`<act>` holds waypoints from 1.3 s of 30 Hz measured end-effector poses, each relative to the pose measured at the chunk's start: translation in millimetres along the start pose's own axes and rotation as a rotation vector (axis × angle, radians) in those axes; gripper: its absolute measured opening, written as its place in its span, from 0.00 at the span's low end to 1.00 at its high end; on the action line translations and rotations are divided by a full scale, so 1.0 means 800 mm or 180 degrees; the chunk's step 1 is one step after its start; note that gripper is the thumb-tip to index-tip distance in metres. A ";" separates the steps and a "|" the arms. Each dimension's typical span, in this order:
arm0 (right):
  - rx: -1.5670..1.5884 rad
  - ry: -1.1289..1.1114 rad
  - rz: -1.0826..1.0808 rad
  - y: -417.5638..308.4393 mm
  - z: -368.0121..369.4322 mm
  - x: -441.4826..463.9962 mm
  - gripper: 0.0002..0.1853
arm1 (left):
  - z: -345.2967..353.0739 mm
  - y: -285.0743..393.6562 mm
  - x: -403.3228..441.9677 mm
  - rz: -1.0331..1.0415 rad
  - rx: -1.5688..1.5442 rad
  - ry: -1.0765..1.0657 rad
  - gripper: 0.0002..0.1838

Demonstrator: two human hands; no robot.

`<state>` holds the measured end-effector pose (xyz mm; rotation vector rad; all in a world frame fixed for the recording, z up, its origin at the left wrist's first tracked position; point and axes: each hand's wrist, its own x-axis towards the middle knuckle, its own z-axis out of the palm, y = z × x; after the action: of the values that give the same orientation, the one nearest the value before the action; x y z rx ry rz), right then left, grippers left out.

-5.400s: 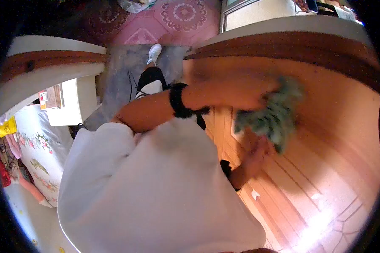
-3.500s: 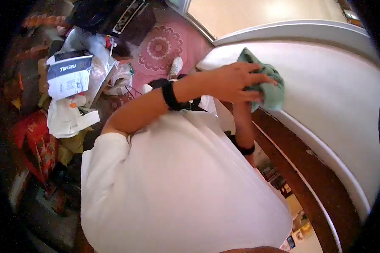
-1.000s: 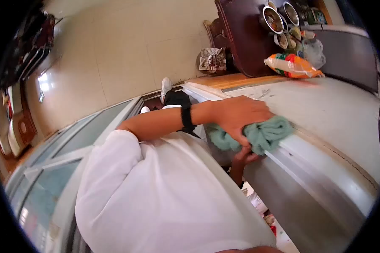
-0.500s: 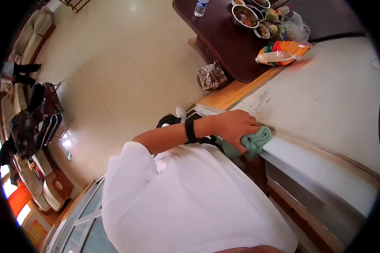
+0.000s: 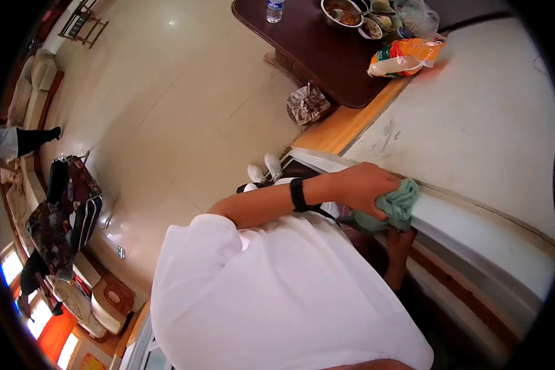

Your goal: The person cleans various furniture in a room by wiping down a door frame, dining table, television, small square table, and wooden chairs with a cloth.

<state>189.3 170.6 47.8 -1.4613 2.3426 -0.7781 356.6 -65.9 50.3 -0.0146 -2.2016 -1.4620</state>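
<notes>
The left hand (image 5: 370, 190) grips a green cloth (image 5: 402, 202) with curled fingers. The cloth is soft and fuzzy, bunched into thick rolled folds against the edge of a smooth white frame (image 5: 462, 222). The right hand (image 5: 402, 239) is just under the cloth, partly hidden; whether it grips cannot be told. Past the frame are a matte white wall (image 5: 468, 123) and a wooden baseboard (image 5: 330, 134). Farther off, a dark, round-cornered table (image 5: 314, 58) bears a crinkled orange bag (image 5: 407, 58) at its wall-side edge, a shiny metal bowl (image 5: 332, 21) and a clear bottle (image 5: 275, 11).
</notes>
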 end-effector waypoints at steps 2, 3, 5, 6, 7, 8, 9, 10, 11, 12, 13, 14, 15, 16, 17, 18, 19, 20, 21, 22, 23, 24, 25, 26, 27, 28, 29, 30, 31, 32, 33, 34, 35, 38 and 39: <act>-0.0092 0.0001 0.0454 -0.018 0.002 -0.001 0.22 | 0.002 -0.018 -0.015 -0.0154 -0.0037 -0.0104 0.23; -0.0092 0.0019 0.0479 -0.038 0.001 0.011 0.22 | 0.003 -0.028 -0.022 -0.0326 -0.0054 -0.0164 0.23; -0.0308 -0.0853 0.1388 -0.071 0.003 0.035 0.22 | 0.003 -0.047 -0.031 -0.0553 0.0161 -0.0419 0.23; -0.0387 -0.1150 0.1692 -0.078 0.009 0.039 0.22 | 0.002 -0.056 -0.035 -0.0774 0.0388 -0.0654 0.24; -0.0179 -0.1045 0.1741 -0.071 0.023 0.037 0.22 | 0.002 -0.063 -0.040 -0.0751 0.0392 -0.0682 0.24; -0.0067 -0.0988 0.1763 -0.054 0.040 0.032 0.23 | 0.001 -0.073 -0.043 -0.0827 0.0586 -0.0780 0.24; 0.0046 -0.0931 0.1785 -0.036 0.058 0.028 0.23 | 0.002 -0.078 -0.046 -0.0929 0.0753 -0.0886 0.24; -0.0245 -0.0682 0.1365 -0.004 0.074 0.011 0.23 | 0.004 -0.078 -0.048 -0.0945 0.0729 -0.0919 0.24; -0.0522 -0.0433 0.0937 0.014 0.080 0.000 0.24 | 0.006 -0.078 -0.047 -0.0720 0.0726 -0.0798 0.25; -0.0494 -0.0440 0.0974 0.018 0.078 -0.007 0.24 | 0.001 -0.075 -0.045 -0.0492 0.0727 -0.0686 0.26; -0.0515 -0.0389 0.0950 0.022 0.076 -0.012 0.24 | 0.001 -0.068 -0.039 -0.0497 0.0725 -0.0742 0.26; -0.0510 -0.0328 0.0980 0.022 0.076 -0.011 0.25 | -0.007 -0.048 -0.024 -0.0176 0.0636 -0.0549 0.27; -0.0505 -0.0268 0.1009 0.020 0.076 -0.009 0.25 | -0.014 -0.033 -0.010 0.0145 0.0511 -0.0377 0.27; -0.0245 -0.0243 0.0942 0.017 0.075 -0.012 0.25 | -0.019 -0.024 0.001 0.0166 0.0470 -0.0484 0.27; 0.0013 -0.0197 0.0873 0.014 0.077 -0.016 0.24 | -0.025 -0.018 0.013 0.0229 0.0463 -0.0669 0.27; 0.0045 -0.0194 0.1011 0.019 0.085 -0.020 0.24 | -0.029 -0.020 0.024 0.0307 0.0468 -0.0848 0.26; 0.0049 -0.0165 0.1121 0.023 0.093 -0.023 0.24 | -0.029 -0.027 0.029 0.0363 0.0453 -0.0950 0.26; 0.0047 -0.0145 0.1184 0.024 0.099 -0.026 0.24 | -0.030 -0.035 0.030 0.0204 0.0345 -0.1221 0.24; 0.0030 -0.0133 0.1244 0.024 0.106 -0.028 0.24 | -0.031 -0.048 0.032 0.0037 0.0238 -0.1484 0.22; 0.0024 -0.0108 0.1306 0.022 0.112 -0.029 0.23 | -0.035 -0.063 0.035 0.0080 0.0215 -0.1566 0.22; 0.0021 -0.0090 0.1368 0.022 0.120 -0.031 0.23 | -0.039 -0.080 0.036 0.0082 0.0554 -0.1884 0.20; 0.0033 -0.0079 0.1436 0.020 0.129 -0.034 0.23 | -0.037 -0.093 0.034 0.0066 0.0874 -0.2183 0.17; 0.0057 -0.0067 0.1479 0.020 0.137 -0.034 0.23 | -0.032 -0.104 0.033 0.0054 0.0846 -0.2204 0.17; 0.0080 -0.0036 0.1524 0.019 0.148 -0.032 0.23 | -0.029 -0.117 0.035 0.0216 0.0942 -0.2358 0.15; 0.0111 0.0001 0.1586 0.017 0.153 -0.032 0.23 | -0.028 -0.130 0.039 0.0383 0.1051 -0.2554 0.13; 0.0149 0.0037 0.1693 0.012 0.163 -0.036 0.23 | -0.025 -0.137 0.043 0.0507 0.0961 -0.2484 0.12; 0.0183 0.0070 0.1789 0.008 0.169 -0.038 0.23 | -0.025 -0.144 0.045 0.0487 0.0916 -0.2652 0.12; 0.0219 0.0099 0.1881 0.006 0.175 -0.037 0.23 | -0.026 -0.151 0.051 0.0585 0.0892 -0.2752 0.12; 0.0239 0.0129 0.1970 0.000 0.180 -0.039 0.23 | -0.029 -0.158 0.060 0.0701 0.0856 -0.2814 0.12; 0.0246 0.0166 0.2023 -0.004 0.186 -0.040 0.23 | -0.036 -0.164 0.073 0.0711 0.0666 -0.3107 0.12; 0.0260 0.0197 0.2059 -0.006 0.192 -0.046 0.23 | -0.031 -0.172 0.071 0.0755 0.0627 -0.3169 0.12; 0.0259 0.0243 0.2101 -0.009 0.195 -0.046 0.23 | -0.029 -0.181 0.072 0.0820 0.0483 -0.3218 0.13; 0.0244 0.0281 0.2153 -0.010 0.197 -0.046 0.22 | -0.027 -0.189 0.073 0.0878 0.0342 -0.3271 0.14; 0.0180 0.0397 0.2347 -0.011 0.199 -0.056 0.22 | -0.022 -0.197 0.084 0.1024 0.0509 -0.3481 0.17; 0.0168 0.0412 0.2441 -0.010 0.202 -0.060 0.22 | -0.020 -0.200 0.081 0.1055 0.0545 -0.3555 0.17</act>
<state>296.0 162.4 -82.2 -0.4051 2.6405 -0.7045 262.1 -164.4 -56.4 -1.3543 -2.9076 -1.1691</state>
